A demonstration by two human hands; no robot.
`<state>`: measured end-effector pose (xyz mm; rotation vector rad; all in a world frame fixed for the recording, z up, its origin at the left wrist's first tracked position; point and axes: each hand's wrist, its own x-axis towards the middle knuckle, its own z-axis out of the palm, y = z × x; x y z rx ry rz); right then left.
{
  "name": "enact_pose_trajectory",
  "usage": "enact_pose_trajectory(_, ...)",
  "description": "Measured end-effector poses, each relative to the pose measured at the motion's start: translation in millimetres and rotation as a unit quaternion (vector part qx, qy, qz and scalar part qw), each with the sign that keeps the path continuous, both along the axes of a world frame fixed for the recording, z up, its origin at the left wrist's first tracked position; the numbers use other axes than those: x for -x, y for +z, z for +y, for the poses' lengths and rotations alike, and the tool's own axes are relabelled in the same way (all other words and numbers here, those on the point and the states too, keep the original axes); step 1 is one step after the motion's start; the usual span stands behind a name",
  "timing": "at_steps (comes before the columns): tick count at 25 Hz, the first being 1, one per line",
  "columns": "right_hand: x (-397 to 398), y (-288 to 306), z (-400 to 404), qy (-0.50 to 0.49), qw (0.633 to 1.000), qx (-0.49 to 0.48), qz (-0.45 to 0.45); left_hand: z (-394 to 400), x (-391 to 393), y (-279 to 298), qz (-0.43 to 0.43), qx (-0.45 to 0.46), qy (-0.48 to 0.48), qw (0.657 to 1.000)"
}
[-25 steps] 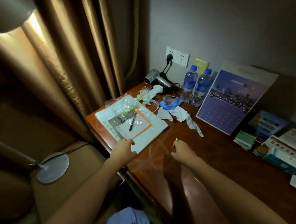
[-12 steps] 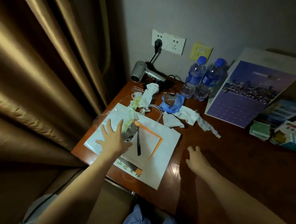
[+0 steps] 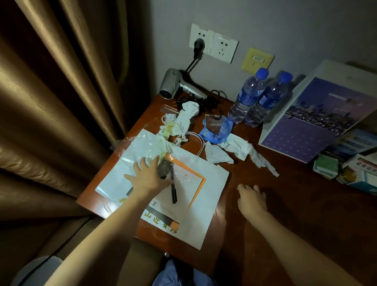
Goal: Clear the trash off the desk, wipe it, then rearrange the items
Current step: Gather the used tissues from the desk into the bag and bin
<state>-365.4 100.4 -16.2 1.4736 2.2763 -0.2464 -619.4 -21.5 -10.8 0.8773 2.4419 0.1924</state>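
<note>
- On the brown wooden bench point(image 3: 274, 215), in the head view, the left hand point(image 3: 149, 180) lay with fingers spread and released on a clear plastic wrapper point(image 3: 144, 149), gripping nothing.
- That wrapper lay crumpled on a white paper bag point(image 3: 205, 209) lying flat at the bench's left end, near the curtain point(image 3: 50, 106).
- On the bag lay an orange-edged card point(image 3: 185, 186), and across it a black pen point(image 3: 173, 190), just beside the left hand's thumb side.
- The right hand point(image 3: 251, 199) hung relaxed with fingers loosely extended over bare wood, to the right of the bag, holding nothing; whether it touched the bench could not be told.
- Beyond the bag lay the trash: a heap of crumpled white tissue point(image 3: 185, 119) near a comb point(image 3: 169, 110), a blue plastic wrapper point(image 3: 217, 129), and further torn tissue pieces point(image 3: 240, 149) trailing rightward.
- At the back by the wall a silver hair dryer point(image 3: 173, 86) lay with its black cord plugged into a wall socket point(image 3: 200, 41).
- Two water bottles point(image 3: 257, 97) with blue caps stood side by side, touching, next to a purple calendar point(image 3: 317, 118) leaning against the wall.
- At the right edge sat a stack of boxes and leaflets point(image 3: 365, 166).
</note>
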Motion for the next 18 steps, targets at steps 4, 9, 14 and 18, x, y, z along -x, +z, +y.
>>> enact_pose_trajectory(4,6.5,-4.1,4.4,-0.016,0.999,0.046,0.023,7.6,3.4,-3.6,-0.001,-0.001,0.005,1.0)
enact_pose_trajectory(9,11.4,-9.3,7.4,0.005,0.998,0.061,0.034,8.2,1.9,-14.7,0.033,0.009,0.014,0.999)
enact_pose_trajectory(14,11.7,-11.3,13.5,0.02,0.996,0.075,0.044,10.1,0.8,-18.1,0.052,-0.017,0.038,0.998)
enact_pose_trajectory(18,13.4,-11.7,14.3,0.022,0.995,0.081,0.051,9.9,5.7,-18.9,0.045,-0.031,0.041,0.998)
